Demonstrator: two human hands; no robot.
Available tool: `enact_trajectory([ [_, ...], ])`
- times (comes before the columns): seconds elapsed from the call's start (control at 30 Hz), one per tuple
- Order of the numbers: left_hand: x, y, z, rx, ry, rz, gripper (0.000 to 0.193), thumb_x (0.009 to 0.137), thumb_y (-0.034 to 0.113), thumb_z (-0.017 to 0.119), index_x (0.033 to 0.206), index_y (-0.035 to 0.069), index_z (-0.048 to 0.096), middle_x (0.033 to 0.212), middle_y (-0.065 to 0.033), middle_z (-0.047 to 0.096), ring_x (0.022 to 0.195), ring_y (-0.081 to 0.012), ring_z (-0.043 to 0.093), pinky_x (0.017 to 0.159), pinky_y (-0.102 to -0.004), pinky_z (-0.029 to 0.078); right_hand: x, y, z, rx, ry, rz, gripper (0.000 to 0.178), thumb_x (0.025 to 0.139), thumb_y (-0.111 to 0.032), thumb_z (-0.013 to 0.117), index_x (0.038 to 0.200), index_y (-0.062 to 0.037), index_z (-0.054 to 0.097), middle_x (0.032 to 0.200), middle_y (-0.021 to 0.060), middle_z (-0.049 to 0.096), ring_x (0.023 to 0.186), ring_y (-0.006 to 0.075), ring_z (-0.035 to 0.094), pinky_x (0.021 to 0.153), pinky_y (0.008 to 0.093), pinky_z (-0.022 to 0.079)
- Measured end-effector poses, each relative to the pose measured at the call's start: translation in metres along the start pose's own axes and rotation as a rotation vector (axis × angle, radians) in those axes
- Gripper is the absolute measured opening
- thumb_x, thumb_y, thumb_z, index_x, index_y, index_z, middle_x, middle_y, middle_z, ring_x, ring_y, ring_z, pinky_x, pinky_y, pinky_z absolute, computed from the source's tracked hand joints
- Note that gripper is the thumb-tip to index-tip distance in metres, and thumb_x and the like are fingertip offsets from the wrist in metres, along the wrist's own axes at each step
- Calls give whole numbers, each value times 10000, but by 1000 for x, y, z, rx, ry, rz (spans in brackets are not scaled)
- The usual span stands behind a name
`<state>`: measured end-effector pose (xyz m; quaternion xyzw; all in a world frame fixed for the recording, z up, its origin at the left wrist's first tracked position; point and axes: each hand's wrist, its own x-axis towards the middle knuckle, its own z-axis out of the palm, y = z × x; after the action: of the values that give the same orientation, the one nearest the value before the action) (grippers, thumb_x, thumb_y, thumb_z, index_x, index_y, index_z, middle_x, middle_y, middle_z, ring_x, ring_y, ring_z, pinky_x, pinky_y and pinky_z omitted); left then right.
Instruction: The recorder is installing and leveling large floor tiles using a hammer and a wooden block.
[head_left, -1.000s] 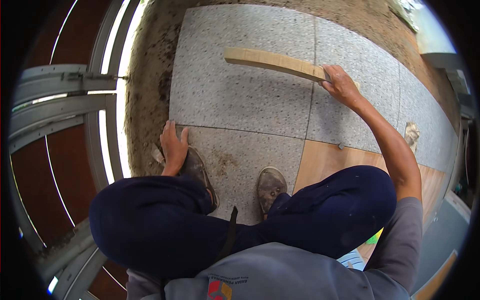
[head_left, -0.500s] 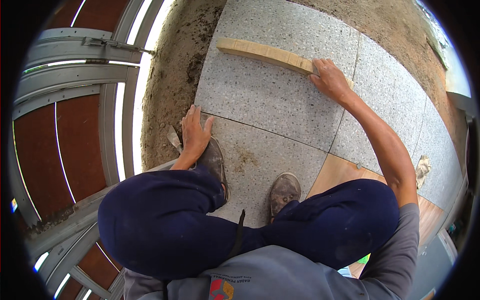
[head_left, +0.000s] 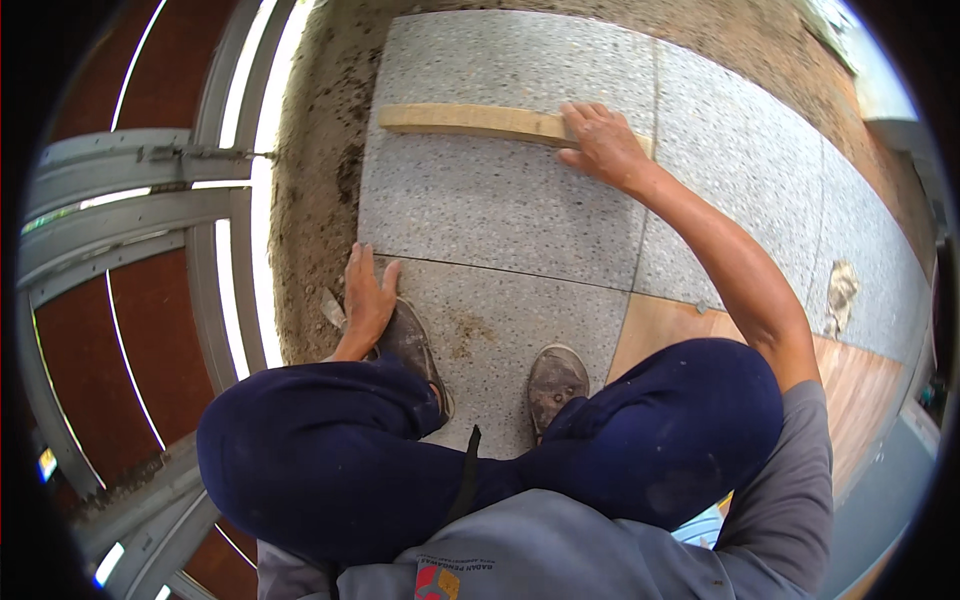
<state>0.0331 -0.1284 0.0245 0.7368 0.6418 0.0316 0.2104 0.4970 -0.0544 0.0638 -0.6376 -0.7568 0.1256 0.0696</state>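
A long pale wooden bar [head_left: 470,121] lies across the far grey speckled tile [head_left: 490,205], near its middle. My right hand [head_left: 605,148] is closed over the bar towards its right end, fingers over the far side and thumb on the near side. At the left edge of the tiles, my left hand [head_left: 370,297] rests open with its fingers stretched forward, by the joint between the far tile and the near tile [head_left: 500,320]. Beside that hand, a trowel [head_left: 333,308] lies on the soil, partly hidden.
Bare soil [head_left: 318,180] runs along the left, bordered by a metal gate [head_left: 130,225] with brown panels. More speckled tiles [head_left: 735,180] continue to the right, with a crumpled scrap [head_left: 842,290] on them. Wood-look flooring [head_left: 660,332] lies near my right knee. My shoes [head_left: 556,385] stand on the near tile.
The whole view has turned and shifted slightly. Both hands keep their places, the right on the wooden bar and the left at the tile edge; the bar has not visibly moved on the tile.
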Motion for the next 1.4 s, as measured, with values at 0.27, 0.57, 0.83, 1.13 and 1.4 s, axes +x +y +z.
enact_trajectory([
  [0.27, 68, 18, -87, 230, -38, 447, 590, 996, 262, 672, 1478, -26, 488, 1562, -285, 432, 1450, -444, 407, 1195, -495, 330, -225, 40, -68, 271, 419, 517, 330, 972, -302, 683, 1065, 13, 708, 991, 201, 709, 919, 372, 689, 792, 437, 543],
  [0.57, 191, 202, -156, 539, -202, 877, 537, 1045, 254, 617, 1527, 68, 469, 1564, -176, 472, 1459, -340, 437, 1198, -453, 376, -518, 18, -11, 220, 253, 1423, 439, 954, -418, 652, 844, 6, 679, 734, 251, 654, 699, 434, 656, 663, 480, 509],
  [0.83, 209, 301, -31, 360, -177, 1089, 710, 881, 352, 813, 1445, 14, 548, 1407, -242, 603, 1311, -404, 561, 1125, -460, 436, -552, -54, 61, 365, 406, 1639, 592, 826, -437, 848, 1140, 16, 632, 873, 202, 713, 808, 344, 696, 748, 449, 540],
  [1.13, 175, 303, 31, 360, -79, 870, 974, 760, 581, 839, 1502, 53, 493, 1385, -185, 630, 1334, -361, 541, 1151, -490, 363, -539, -1, 37, 1272, 687, 1490, 216, 932, -232, 686, 930, -47, 575, 720, 25, 573, 524, 107, 520, 452, 278, 398],
  [1.4, 209, 248, 10, 349, 50, 746, 1024, 728, 631, 838, 1501, 62, 481, 1385, -201, 618, 1337, -382, 527, 1149, -508, 356, -304, -9, -62, 641, 412, 1030, 237, 987, -195, 635, 1152, -25, 612, 735, 116, 617, 583, 229, 612, 536, 389, 461],
])
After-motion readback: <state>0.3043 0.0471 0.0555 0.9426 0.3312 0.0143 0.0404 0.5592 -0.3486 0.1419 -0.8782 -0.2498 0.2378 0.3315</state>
